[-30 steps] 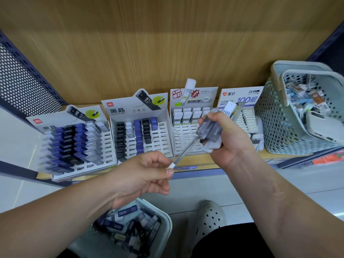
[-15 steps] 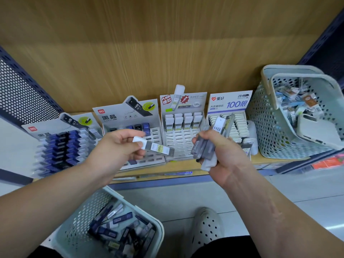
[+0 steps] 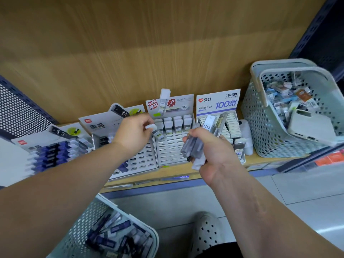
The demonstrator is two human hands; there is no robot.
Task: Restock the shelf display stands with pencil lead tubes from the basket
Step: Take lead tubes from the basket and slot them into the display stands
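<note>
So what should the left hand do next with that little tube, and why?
Probably lower the white-capped tube in the left hand into an empty slot below the filled top row of the white display stand. Its cap matches those tubes, and it hovers right beside them.

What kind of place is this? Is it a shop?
Probably a stationery shop. Printed display stands of pencil lead tubes line a wooden shelf, and a perforated basket below holds more tubes for restocking.
</note>
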